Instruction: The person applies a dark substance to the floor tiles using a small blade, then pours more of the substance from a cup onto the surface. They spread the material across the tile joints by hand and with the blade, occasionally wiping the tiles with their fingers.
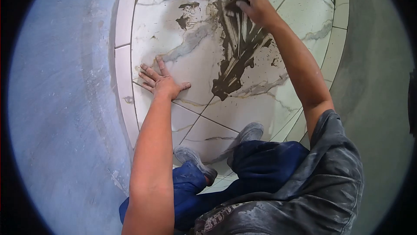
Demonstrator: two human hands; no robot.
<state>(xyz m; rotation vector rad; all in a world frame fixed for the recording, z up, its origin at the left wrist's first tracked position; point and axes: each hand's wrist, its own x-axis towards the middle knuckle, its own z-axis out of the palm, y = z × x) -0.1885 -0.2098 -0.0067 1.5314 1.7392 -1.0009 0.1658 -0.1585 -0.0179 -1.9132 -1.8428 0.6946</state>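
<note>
My left hand is pressed flat on a white marble-look floor tile, its fingers spread. In my right hand, closed and slightly blurred, is a small dark flat spreader; its exact shape is partly hidden by the fingers. The spreader touches a patch of wet dark grout. That grout is smeared in streaks over the tiles and along a joint between them. Smaller blobs of grout lie to the left of the main patch.
A bluish wall rises on the left and a grey-green wall on the right. Narrow skirting tiles edge the floor. My dusty shoes stand on the tiles just below the grout.
</note>
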